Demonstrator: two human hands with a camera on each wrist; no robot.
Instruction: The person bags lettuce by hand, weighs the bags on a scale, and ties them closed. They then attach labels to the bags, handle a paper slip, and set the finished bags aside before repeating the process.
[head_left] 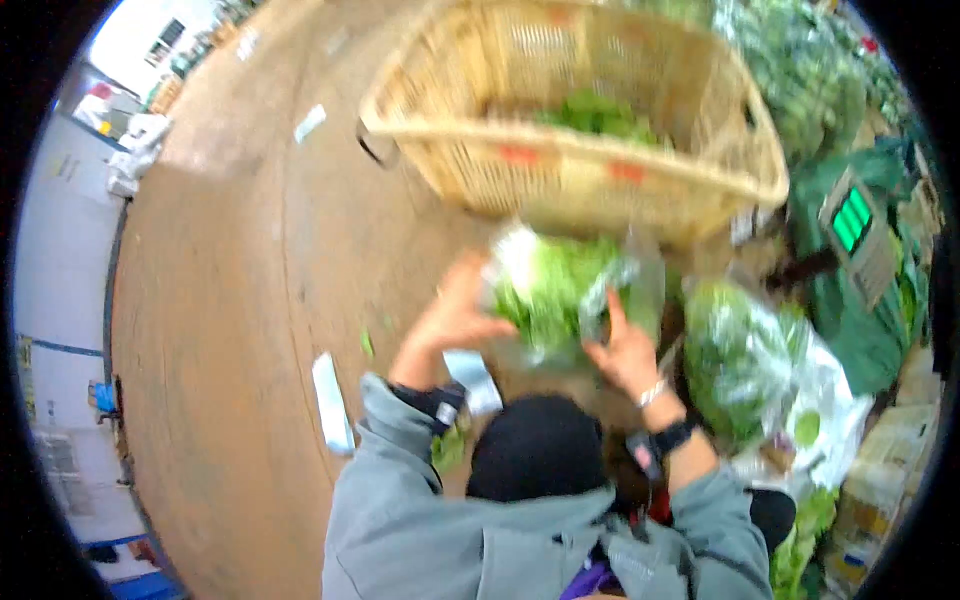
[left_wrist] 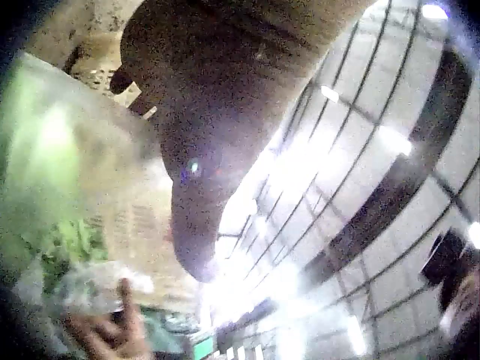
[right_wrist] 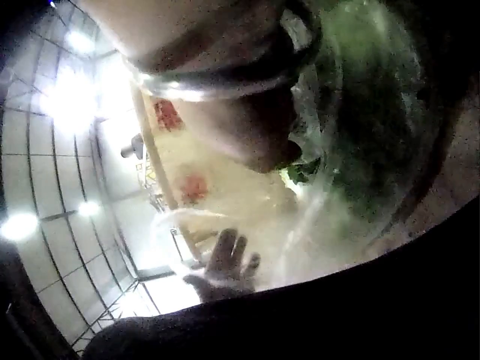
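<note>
A clear plastic bag of leafy green vegetable [head_left: 560,295] is between the two hands in the head view. The left hand [head_left: 455,312] is at the bag's left side, its thumb stretched toward the leaves; in the right wrist view the left hand [right_wrist: 225,268] shows spread fingers. On the bag's right side, the right hand [head_left: 628,352] grips bunched plastic, with its index finger extended. The left wrist view shows the right hand [left_wrist: 112,330] against the whitish plastic, other fingers bent. Motion blur hides the exact finger contacts.
A yellow plastic crate [head_left: 580,175] with some greens inside stands beyond the bag. To the right are another bagged vegetable [head_left: 735,360], a scale with a lit green display [head_left: 852,220] and more greens. Paper strips [head_left: 332,402] lie on the brown floor.
</note>
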